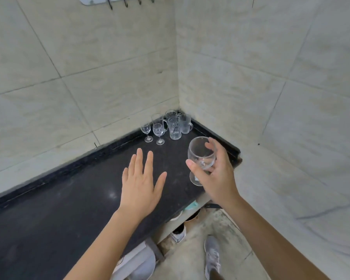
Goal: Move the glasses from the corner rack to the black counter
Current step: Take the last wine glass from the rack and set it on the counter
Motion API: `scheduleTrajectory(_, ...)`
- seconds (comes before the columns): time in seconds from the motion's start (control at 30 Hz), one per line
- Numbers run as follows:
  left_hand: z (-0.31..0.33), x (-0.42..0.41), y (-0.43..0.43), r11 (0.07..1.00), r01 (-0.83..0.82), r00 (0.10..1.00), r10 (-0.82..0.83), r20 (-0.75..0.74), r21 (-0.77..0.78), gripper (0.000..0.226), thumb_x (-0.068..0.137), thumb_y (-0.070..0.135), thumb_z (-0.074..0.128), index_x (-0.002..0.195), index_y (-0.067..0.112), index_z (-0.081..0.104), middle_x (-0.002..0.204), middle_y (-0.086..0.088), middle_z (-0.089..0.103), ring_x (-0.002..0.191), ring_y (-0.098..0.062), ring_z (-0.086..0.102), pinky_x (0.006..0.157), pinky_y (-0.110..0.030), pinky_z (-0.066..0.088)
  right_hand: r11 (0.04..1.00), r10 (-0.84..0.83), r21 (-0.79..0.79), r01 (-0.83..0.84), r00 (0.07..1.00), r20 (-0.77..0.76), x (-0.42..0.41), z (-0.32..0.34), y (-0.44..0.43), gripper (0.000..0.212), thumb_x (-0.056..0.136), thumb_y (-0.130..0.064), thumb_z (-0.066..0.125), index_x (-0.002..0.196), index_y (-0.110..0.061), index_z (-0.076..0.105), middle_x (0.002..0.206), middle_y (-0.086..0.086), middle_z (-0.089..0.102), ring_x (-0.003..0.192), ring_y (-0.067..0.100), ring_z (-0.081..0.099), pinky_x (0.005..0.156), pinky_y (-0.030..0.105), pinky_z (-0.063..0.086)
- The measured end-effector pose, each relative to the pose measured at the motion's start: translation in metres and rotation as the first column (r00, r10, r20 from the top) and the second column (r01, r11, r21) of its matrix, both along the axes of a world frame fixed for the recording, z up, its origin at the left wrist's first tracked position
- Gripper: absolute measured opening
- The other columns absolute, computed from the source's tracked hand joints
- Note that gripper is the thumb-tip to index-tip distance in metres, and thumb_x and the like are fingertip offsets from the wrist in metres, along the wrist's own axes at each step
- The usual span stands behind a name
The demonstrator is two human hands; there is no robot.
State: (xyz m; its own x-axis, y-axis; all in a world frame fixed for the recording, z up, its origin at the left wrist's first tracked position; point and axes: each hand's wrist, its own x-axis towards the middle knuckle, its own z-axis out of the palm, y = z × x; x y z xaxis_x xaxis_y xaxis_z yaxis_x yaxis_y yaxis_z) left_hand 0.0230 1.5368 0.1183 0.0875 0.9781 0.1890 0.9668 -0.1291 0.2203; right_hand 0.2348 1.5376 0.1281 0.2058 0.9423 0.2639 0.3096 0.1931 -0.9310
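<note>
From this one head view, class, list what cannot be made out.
- Corner rack: outside the frame.
- Clustered glasses in the corner: overlapping and clear, count uncertain.
- Wine glass stem: hidden by the right hand.
- Items under the black counter: cut off by its edge.

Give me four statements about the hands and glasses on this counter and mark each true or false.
1. The right hand holds a round-bowled stemmed glass. True.
2. The left hand grips a glass. False: it is open, fingers spread, holding nothing.
3. Two small stemmed glasses stand upright on the black counter near the corner. True.
4. The cluster of glasses in the corner lies tipped over. False: they stand upright.
</note>
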Motion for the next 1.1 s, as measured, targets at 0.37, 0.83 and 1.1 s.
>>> scheduleTrajectory(0.37,-0.074,0.024,0.211,0.935,-0.213,0.977,0.203,-0.062,-0.284,0.075,0.101,0.056,0.032,0.159,0.015,0.008,0.167,-0.016,0.001,0.154,-0.033,0.008,0.121,-0.051,0.024,0.967,0.229,-0.134,-0.215,0.968,0.101,0.026,-0.056,0.257,0.070,0.074,-0.046,0.086,0.134,-0.045,0.049,0.121,-0.041,0.038,0.124,0.005,0.051,0.101,0.034,0.053)
scheduleTrajectory(0.83,-0.202,-0.027,0.301,0.741,-0.170,0.982,0.072,-0.175,-0.650,0.073,0.102,0.053,0.031,0.159,0.019,0.001,0.167,-0.014,-0.007,0.154,-0.034,0.002,0.120,-0.051,0.025,0.856,0.301,-0.480,-0.193,0.940,0.159,-0.054,-0.171,0.377,0.086,0.077,-0.054,0.079,0.148,-0.033,0.035,0.148,-0.006,0.048,0.130,0.017,0.058,0.101,0.046,0.054)
scheduleTrajectory(1.1,-0.237,-0.059,0.306,0.580,-0.110,0.989,-0.019,-0.148,-0.807,0.078,0.096,0.066,0.033,0.157,0.037,-0.006,0.166,-0.004,-0.021,0.152,-0.038,-0.015,0.116,-0.065,0.019,0.837,0.308,-0.527,-0.149,0.924,0.227,-0.093,-0.195,0.398,0.086,0.082,-0.050,0.077,0.151,-0.024,0.033,0.151,0.000,0.046,0.132,0.020,0.055,0.100,0.047,0.054)
